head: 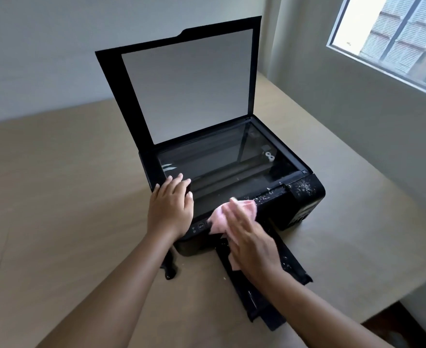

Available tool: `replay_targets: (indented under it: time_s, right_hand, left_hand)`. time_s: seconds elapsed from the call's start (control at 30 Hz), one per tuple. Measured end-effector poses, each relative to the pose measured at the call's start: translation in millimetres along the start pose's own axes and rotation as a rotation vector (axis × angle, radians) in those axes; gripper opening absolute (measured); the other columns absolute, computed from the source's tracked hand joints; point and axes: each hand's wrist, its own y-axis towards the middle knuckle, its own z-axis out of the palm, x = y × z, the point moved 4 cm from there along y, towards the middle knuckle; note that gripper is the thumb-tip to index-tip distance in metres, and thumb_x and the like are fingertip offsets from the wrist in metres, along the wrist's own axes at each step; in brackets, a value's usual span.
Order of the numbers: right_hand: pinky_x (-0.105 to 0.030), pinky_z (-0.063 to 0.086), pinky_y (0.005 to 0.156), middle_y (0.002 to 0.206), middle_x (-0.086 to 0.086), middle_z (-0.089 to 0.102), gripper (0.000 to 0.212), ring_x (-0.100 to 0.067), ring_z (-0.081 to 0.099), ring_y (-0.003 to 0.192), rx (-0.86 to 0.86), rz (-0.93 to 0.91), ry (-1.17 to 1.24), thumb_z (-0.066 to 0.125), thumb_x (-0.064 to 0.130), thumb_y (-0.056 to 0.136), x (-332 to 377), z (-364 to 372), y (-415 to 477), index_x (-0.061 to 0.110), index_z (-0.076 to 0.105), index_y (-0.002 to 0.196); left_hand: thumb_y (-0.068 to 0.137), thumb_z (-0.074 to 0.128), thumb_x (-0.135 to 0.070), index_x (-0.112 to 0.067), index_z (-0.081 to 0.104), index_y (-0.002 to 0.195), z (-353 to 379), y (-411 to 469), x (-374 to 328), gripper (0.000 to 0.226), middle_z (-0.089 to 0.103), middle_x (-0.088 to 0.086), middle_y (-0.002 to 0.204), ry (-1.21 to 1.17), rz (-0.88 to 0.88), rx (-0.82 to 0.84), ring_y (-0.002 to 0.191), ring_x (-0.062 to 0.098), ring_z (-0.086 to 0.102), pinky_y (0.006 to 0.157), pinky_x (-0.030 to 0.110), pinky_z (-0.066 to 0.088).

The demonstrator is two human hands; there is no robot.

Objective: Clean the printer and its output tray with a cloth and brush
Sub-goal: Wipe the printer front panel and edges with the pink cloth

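A black printer (pixel 304 212) stands on a tan table with its scanner lid (pixel 181 84) raised upright. The scanner glass (pixel 232 159) lies bare. My left hand (pixel 170 208) rests flat on the printer's front left corner, fingers spread, holding nothing. My right hand (pixel 253 243) presses a pink cloth (pixel 218 219) against the front edge of the printer, above the control panel. Pale crumbs and dust (pixel 304 187) cover the front right corner. The black output tray (pixel 294 270) sticks out toward me under my right forearm. A black brush (pixel 170 268) lies on the table beneath my left wrist, partly hidden.
The tan table (pixel 56 197) spreads wide to the left and behind the printer. Its right edge runs near a grey wall with a window (pixel 392 38). The table's near right corner drops off to a dark floor (pixel 392 325).
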Motion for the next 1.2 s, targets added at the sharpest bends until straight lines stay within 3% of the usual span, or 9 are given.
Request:
replay_targets:
  time_s: [0.1, 0.3, 0.43, 0.5, 0.6, 0.7, 0.83, 1.03, 1.2]
  right_hand:
    - [-0.032, 0.056, 0.051, 0.161, 0.016, 0.021, 0.075, -0.017, 0.065, 0.093, 0.102, -0.163, -0.032, 0.07, 0.026, 0.086, -0.1, 1.6, -6.6, 0.036, 0.033, 0.149]
    - [-0.038, 0.057, 0.054, 0.16, 0.015, 0.016, 0.073, -0.029, 0.066, 0.098, -0.063, 0.139, -0.026, 0.063, 0.023, 0.086, -4.9, 7.8, -8.7, 0.033, 0.028, 0.149]
    - [-0.034, 0.058, 0.071, 0.163, 0.011, 0.012, 0.069, -0.024, 0.063, 0.105, 0.129, -0.204, -0.039, 0.043, 0.02, 0.086, 38.2, 35.5, -9.6, 0.031, 0.028, 0.152]
    - [-0.038, 0.058, 0.07, 0.163, 0.015, 0.008, 0.068, -0.025, 0.062, 0.106, 0.188, -0.23, -0.065, 0.038, 0.024, 0.088, 27.4, 32.5, -6.9, 0.036, 0.023, 0.153]
    - [-0.04, 0.056, 0.05, 0.159, 0.012, 0.022, 0.069, -0.03, 0.065, 0.092, 0.047, -0.058, -0.078, 0.048, 0.027, 0.081, -5.9, 10.8, -0.8, 0.035, 0.031, 0.148]
    - [-0.036, 0.055, 0.051, 0.15, 0.009, 0.039, 0.069, -0.026, 0.067, 0.091, -0.056, 0.083, -0.085, 0.064, 0.017, 0.077, -11.1, 1.3, 10.3, 0.03, 0.041, 0.14]
    - [-0.036, 0.056, 0.051, 0.142, 0.006, 0.048, 0.064, -0.024, 0.067, 0.087, -0.005, -0.073, -0.157, 0.065, 0.017, 0.074, 2.4, 2.3, 12.8, 0.023, 0.049, 0.136]
    - [-0.035, 0.054, 0.047, 0.133, 0.006, 0.051, 0.053, -0.028, 0.067, 0.086, -0.066, 0.036, -0.203, 0.054, 0.023, 0.077, -7.7, -11.9, 18.6, 0.027, 0.047, 0.13]
    - [-0.033, 0.054, 0.048, 0.134, 0.011, 0.048, 0.063, -0.023, 0.067, 0.092, 0.023, 0.0, -0.155, 0.071, 0.02, 0.07, 2.3, -11.3, 18.8, 0.028, 0.052, 0.129]
  left_hand:
    - [0.092, 0.025, -0.038, -0.023, 0.048, 0.141, 0.7, 0.5, -0.5, 0.056, 0.037, -0.002, 0.155, 0.003, 0.008, 0.0, 0.146, 0.018, 0.024, 0.12, 0.038, 0.01]
    - [0.092, 0.025, -0.036, -0.023, 0.05, 0.138, 1.8, 2.3, 0.6, 0.054, 0.039, -0.002, 0.153, 0.008, -0.003, -0.022, 0.145, 0.019, 0.026, 0.12, 0.038, 0.01]
    - [0.094, 0.023, -0.034, -0.023, 0.051, 0.138, 1.0, 2.8, 1.7, 0.054, 0.04, -0.003, 0.153, -0.021, -0.002, -0.027, 0.145, 0.018, 0.026, 0.12, 0.036, 0.01]
    - [0.094, 0.023, -0.033, -0.023, 0.051, 0.138, 0.2, 2.6, 0.9, 0.054, 0.04, -0.002, 0.153, -0.03, -0.002, -0.028, 0.145, 0.018, 0.026, 0.12, 0.036, 0.01]
    - [0.093, 0.023, -0.033, -0.023, 0.051, 0.139, 0.2, 2.0, 0.6, 0.054, 0.04, -0.002, 0.153, -0.031, -0.001, -0.02, 0.145, 0.018, 0.026, 0.12, 0.036, 0.01]
    - [0.094, 0.025, -0.031, -0.022, 0.051, 0.138, -0.2, 2.3, 1.0, 0.052, 0.04, -0.002, 0.153, -0.035, -0.001, -0.033, 0.145, 0.018, 0.027, 0.12, 0.036, 0.01]
    - [0.093, 0.025, -0.032, -0.023, 0.051, 0.138, -0.3, 1.4, 1.4, 0.053, 0.04, -0.002, 0.153, -0.033, -0.002, -0.032, 0.145, 0.018, 0.026, 0.12, 0.035, 0.01]
    - [0.093, 0.028, -0.031, -0.023, 0.052, 0.137, -0.3, 1.7, 1.7, 0.05, 0.041, -0.003, 0.152, -0.035, 0.001, -0.049, 0.145, 0.018, 0.027, 0.12, 0.036, 0.01]
    - [0.095, 0.031, -0.029, -0.022, 0.052, 0.137, 1.5, 2.1, 3.0, 0.047, 0.042, -0.002, 0.151, -0.028, 0.011, -0.054, 0.144, 0.019, 0.028, 0.12, 0.038, 0.013]
